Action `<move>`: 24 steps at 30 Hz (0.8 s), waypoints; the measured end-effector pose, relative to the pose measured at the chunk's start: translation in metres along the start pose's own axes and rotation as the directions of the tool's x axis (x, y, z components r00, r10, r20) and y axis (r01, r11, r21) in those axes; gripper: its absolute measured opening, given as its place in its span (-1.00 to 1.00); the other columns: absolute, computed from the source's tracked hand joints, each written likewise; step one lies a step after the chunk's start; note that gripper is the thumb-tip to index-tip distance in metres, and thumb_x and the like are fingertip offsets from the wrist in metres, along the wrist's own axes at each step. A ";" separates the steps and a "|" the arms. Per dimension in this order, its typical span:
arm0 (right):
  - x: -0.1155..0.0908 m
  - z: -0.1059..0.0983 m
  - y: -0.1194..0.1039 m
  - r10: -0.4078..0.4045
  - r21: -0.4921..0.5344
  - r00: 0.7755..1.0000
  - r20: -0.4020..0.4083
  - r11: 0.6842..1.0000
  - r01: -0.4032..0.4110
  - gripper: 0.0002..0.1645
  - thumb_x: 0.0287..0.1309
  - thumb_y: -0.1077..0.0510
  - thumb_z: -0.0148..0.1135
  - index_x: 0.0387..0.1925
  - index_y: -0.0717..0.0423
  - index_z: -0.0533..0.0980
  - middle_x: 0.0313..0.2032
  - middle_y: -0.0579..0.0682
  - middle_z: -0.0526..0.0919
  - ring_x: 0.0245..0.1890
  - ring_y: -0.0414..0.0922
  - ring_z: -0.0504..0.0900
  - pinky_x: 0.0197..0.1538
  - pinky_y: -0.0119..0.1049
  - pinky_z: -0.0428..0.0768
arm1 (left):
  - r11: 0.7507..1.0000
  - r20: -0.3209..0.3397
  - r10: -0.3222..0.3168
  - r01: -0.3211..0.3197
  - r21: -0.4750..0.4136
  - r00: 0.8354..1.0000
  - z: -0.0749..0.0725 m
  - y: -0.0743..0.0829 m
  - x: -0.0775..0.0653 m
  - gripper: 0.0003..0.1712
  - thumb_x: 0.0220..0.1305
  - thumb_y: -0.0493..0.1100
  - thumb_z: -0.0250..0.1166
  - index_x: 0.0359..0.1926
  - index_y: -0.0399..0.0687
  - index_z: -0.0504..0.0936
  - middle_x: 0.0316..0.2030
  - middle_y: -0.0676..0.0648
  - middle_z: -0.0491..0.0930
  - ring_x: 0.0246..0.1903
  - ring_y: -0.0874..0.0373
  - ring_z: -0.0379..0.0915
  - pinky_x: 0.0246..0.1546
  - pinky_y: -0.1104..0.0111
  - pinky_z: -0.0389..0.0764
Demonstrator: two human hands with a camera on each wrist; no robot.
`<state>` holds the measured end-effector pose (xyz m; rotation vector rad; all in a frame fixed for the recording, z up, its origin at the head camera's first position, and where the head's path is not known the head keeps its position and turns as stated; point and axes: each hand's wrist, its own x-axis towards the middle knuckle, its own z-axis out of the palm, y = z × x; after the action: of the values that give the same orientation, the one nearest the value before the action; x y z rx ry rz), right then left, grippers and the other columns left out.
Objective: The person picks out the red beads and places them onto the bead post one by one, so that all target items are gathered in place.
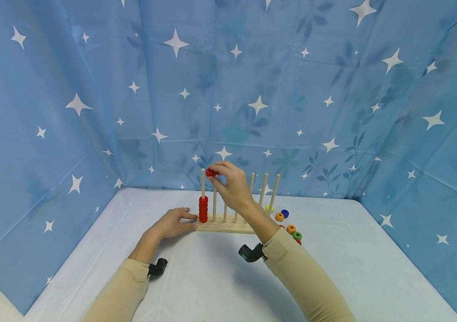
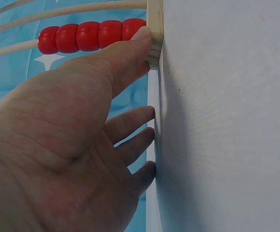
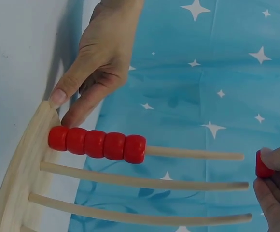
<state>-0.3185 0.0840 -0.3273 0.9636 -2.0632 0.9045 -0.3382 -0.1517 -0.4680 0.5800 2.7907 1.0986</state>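
Observation:
My right hand (image 1: 233, 187) pinches a red bead (image 1: 211, 172) between thumb and fingertips, up near the top of the leftmost peg (image 1: 202, 183). In the right wrist view the held bead (image 3: 264, 164) is just past the peg tips, apart from them. Several red beads (image 3: 96, 143) are stacked on that leftmost peg, down against the wooden base (image 1: 225, 228). At the left end of the base, my left hand (image 1: 173, 223) holds it between thumb and index finger. Its other fingers (image 2: 131, 147) reach down to the tabletop.
Bare upright pegs (image 1: 264, 190) stand along the rest of the base, partly behind my right hand. Loose beads lie right of the rack, among them orange (image 1: 291, 229), green (image 1: 297, 235) and blue (image 1: 285, 213). A starry blue curtain (image 1: 260, 71) surrounds the white table (image 1: 196, 286).

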 end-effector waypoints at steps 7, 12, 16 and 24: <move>0.007 0.000 0.001 0.010 -0.022 1.000 0.009 1.000 -0.009 -0.72 0.28 0.30 0.41 0.01 0.29 0.71 -0.02 0.12 0.76 -0.05 -0.02 0.78 0.06 -0.24 0.74 | 1.000 -0.001 0.018 -0.018 0.011 1.000 -0.001 0.002 -0.001 -0.53 0.38 0.03 0.41 0.23 -0.02 0.73 0.47 -0.36 0.36 0.51 -0.41 0.16 0.46 -0.32 0.21; 0.012 0.000 -0.001 0.039 -0.042 0.999 0.035 0.998 -0.037 -0.72 0.30 0.30 0.40 0.03 0.25 0.71 0.01 0.10 0.75 -0.01 -0.01 0.77 0.07 -0.24 0.73 | 1.000 0.000 0.022 -0.022 0.017 1.000 -0.001 0.002 -0.001 -0.53 0.38 0.02 0.41 0.23 -0.03 0.73 0.47 -0.37 0.35 0.50 -0.41 0.16 0.46 -0.31 0.21; 0.016 0.001 -0.002 0.049 -0.058 0.998 0.048 0.997 -0.046 -0.72 0.31 0.31 0.38 0.04 0.24 0.71 0.02 0.11 0.75 0.02 0.00 0.76 0.07 -0.22 0.73 | 0.999 0.001 0.025 -0.025 0.025 1.000 0.000 0.001 -0.001 -0.53 0.38 0.03 0.40 0.23 -0.02 0.73 0.47 -0.37 0.36 0.50 -0.41 0.16 0.45 -0.31 0.22; 0.020 0.003 -0.002 0.054 -0.058 0.997 0.057 0.997 -0.051 -0.71 0.29 0.35 0.38 0.04 0.26 0.71 0.03 0.13 0.75 -0.01 0.01 0.77 0.06 -0.18 0.74 | 0.999 -0.005 0.035 -0.035 0.025 0.999 0.000 -0.001 0.000 -0.53 0.36 0.02 0.42 0.21 -0.04 0.74 0.45 -0.39 0.38 0.49 -0.42 0.19 0.44 -0.32 0.23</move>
<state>-0.3273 0.0732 -0.3125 0.9194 -2.1614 0.8488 -0.3386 -0.1528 -0.4688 0.6322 2.8137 1.0746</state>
